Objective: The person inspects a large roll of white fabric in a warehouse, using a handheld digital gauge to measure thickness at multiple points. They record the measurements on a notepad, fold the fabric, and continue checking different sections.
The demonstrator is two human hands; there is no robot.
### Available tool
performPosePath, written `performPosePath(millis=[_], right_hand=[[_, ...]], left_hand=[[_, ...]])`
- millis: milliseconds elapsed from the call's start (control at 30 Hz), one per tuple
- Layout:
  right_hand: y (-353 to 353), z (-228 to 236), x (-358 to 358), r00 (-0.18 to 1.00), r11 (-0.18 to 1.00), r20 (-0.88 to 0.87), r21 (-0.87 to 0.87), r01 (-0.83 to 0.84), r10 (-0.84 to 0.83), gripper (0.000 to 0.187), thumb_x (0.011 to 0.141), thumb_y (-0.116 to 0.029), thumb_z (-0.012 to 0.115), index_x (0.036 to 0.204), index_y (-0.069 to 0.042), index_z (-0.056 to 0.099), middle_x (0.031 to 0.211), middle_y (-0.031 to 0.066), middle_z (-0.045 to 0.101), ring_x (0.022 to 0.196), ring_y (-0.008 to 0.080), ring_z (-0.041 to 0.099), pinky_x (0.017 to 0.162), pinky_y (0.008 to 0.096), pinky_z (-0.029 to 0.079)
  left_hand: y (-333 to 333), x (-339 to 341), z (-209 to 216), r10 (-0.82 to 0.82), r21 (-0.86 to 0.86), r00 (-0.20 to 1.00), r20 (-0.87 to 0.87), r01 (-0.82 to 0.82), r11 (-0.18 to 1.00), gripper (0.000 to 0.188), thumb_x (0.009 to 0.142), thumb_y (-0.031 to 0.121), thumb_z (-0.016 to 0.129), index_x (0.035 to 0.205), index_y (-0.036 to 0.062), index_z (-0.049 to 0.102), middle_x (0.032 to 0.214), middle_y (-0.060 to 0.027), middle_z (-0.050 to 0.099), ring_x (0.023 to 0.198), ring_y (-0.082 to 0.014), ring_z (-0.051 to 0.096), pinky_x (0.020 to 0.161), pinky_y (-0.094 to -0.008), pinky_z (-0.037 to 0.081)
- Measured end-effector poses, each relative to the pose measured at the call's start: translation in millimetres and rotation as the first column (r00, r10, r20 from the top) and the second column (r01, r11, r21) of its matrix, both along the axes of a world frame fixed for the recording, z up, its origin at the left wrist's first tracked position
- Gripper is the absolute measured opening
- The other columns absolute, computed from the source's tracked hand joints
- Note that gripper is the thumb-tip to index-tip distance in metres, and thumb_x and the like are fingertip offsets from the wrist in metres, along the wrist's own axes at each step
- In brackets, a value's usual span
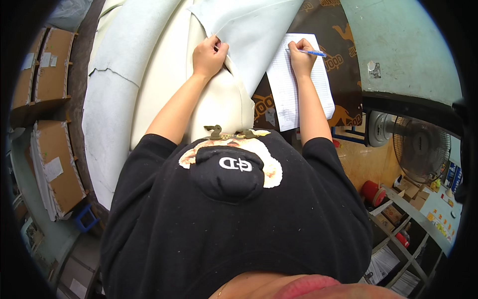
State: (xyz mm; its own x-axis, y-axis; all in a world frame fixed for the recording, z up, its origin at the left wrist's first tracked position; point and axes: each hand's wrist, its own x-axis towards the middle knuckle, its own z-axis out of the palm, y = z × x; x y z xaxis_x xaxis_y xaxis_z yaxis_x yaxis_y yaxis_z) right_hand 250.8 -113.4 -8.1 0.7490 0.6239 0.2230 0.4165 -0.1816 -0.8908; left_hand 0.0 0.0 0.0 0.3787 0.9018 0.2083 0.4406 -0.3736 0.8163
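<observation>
My left hand (210, 56) is closed on the edge of a leather hide, pinching the turned-back flap (244, 30), whose underside is pale grey-blue. Below the wrist lies the hide's smooth cream side (219, 104). My right hand (302, 59) grips a blue pen (316, 53), its tip end down at the upper part of a printed sheet (286, 94). Table-like rows of lines cover the sheet, which lies right of the hide on a dark patterned board (343, 74). The pen's tip is too small to make out.
Another pale hide (112, 94) is folded along the left, with a ragged edge across it. Cardboard boxes (57, 164) stand at far left, near a blue stool (87, 219). On the right are a standing fan (418, 144), a red spool-like object (372, 193) and a metal rack (408, 229).
</observation>
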Motion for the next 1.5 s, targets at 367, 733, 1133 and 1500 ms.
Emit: performPosePath(millis=[367, 733, 1133, 1500], right_hand=[[-0.9, 0.1, 0.5, 0.999, 1.0, 0.033, -0.004, 0.015, -0.015, 0.029, 0.079, -0.01, 0.069, 0.061, -0.004, 0.047, 0.055, 0.0014, 0.049, 0.054, 0.0083, 0.042, 0.052, 0.0268, 0.037], [-0.9, -2.6, -0.2, 0.997, 0.999, 0.069, 0.049, 0.02, -0.024, 0.032, 0.079, -0.009, 0.068, 0.06, -0.005, 0.043, 0.054, 0.0009, 0.045, 0.053, 0.0082, 0.039, 0.051, 0.0275, 0.035], [0.6, -4.6, -0.5, 0.996, 0.998, 0.074, 0.05, 0.047, -0.05, 0.033, 0.081, -0.011, 0.067, 0.061, -0.005, 0.041, 0.053, 0.0018, 0.045, 0.053, 0.0102, 0.04, 0.051, 0.0297, 0.036], [0.7, -6.1, 2.2, 0.986, 0.997, 0.155, 0.049, 0.051, -0.058, 0.031, 0.082, -0.01, 0.065, 0.062, -0.006, 0.041, 0.051, 0.002, 0.045, 0.048, 0.0108, 0.042, 0.047, 0.0299, 0.037]], left_hand=[[-2.0, -2.1, 0.2, -0.008, -0.026, 1.0, -0.019, 0.008, 1.0, 0.025, 0.085, 0.026, 0.062, 0.081, 0.0013, 0.065, 0.073, -0.0144, 0.065, 0.066, -0.0268, 0.062, 0.063, -0.0369, 0.047], [-1.6, -2.0, 3.0, -0.011, -0.006, 1.0, 0.024, 0.011, 1.0, 0.023, 0.081, 0.027, 0.063, 0.077, 0.004, 0.064, 0.069, -0.0119, 0.062, 0.061, -0.0271, 0.059, 0.06, -0.0383, 0.046], [-1.3, -2.9, 1.7, -0.007, 0.01, 1.0, 0.018, 0.007, 1.0, 0.022, 0.08, 0.027, 0.063, 0.075, 0.0058, 0.062, 0.068, -0.0106, 0.061, 0.062, -0.028, 0.06, 0.06, -0.0396, 0.047], [-0.8, -1.5, 3.0, 0.0, 0.012, 1.0, -0.005, 0.0, 1.0, 0.023, 0.08, 0.027, 0.063, 0.075, 0.0055, 0.063, 0.068, -0.0114, 0.061, 0.062, -0.0291, 0.06, 0.061, -0.0403, 0.048]])
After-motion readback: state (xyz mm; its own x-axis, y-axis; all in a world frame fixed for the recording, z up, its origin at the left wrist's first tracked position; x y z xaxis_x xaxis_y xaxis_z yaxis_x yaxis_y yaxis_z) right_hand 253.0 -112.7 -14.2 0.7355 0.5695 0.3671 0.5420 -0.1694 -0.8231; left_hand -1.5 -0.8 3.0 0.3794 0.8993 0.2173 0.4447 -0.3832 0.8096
